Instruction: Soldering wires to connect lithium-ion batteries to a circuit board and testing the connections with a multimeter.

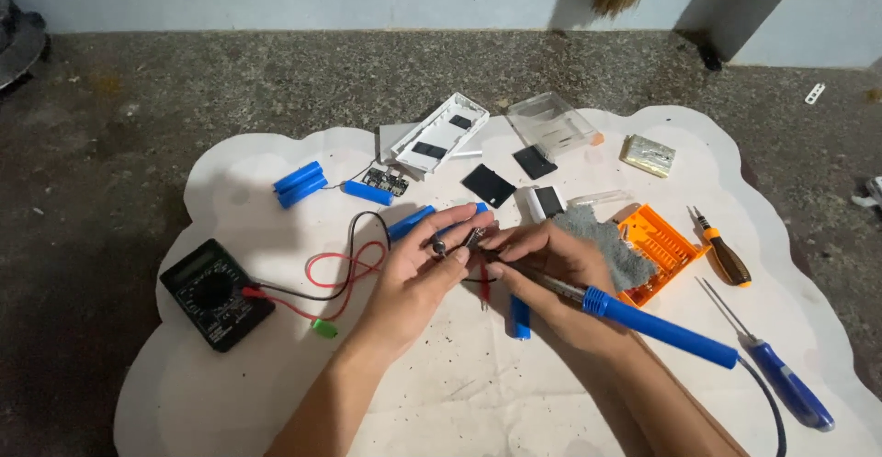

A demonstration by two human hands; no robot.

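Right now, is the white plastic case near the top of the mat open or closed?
Open. The white case lies with its hollow inside facing up, dark pieces visible inside, and no cover on it.

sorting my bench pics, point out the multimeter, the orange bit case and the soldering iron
multimeter (215, 293), head view, on its dial
orange bit case (660, 246), head view, middle of the open tray
soldering iron (666, 327), head view, on the blue handle

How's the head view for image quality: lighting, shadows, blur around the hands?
Head view: soft, even light with no strong glare on the white cloud-shaped mat; a dim shadow falls at upper right on the pale wall. The left hand and right hand look slightly soft, so the small metal part between them is hard to read. The black multimeter and blue-handled soldering iron are sharp enough.
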